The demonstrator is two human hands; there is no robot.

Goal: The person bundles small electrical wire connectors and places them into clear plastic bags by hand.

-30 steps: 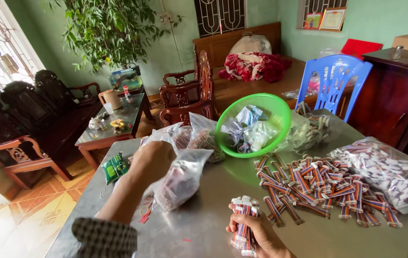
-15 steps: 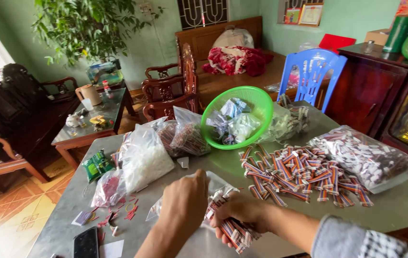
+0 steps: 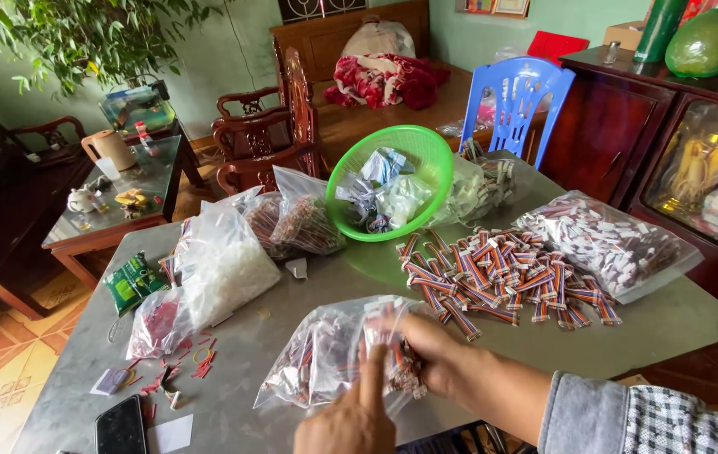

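Note:
A clear plastic bag (image 3: 317, 357) lies on the grey table (image 3: 291, 303) near its front edge, partly filled with small striped packets. My right hand (image 3: 439, 357) is shut on a bundle of striped packets (image 3: 397, 361) at the bag's mouth. My left hand (image 3: 350, 416) rests against the bag's near side, index finger stretched up along it. A loose heap of striped packets (image 3: 502, 277) lies to the right of the bag.
A green plastic basket (image 3: 434, 160) with wrappers leans at the table's back. Several filled clear bags (image 3: 224, 261) sit left of centre, another bag (image 3: 611, 240) at right. A black phone (image 3: 119, 427) and red scraps lie front left. Blue chair (image 3: 514, 97) and wooden cabinet (image 3: 619, 126) stand behind.
My left hand came back from the bags at the left and is now on a clear bag in front. My right hand has brought its bundle into that bag's mouth.

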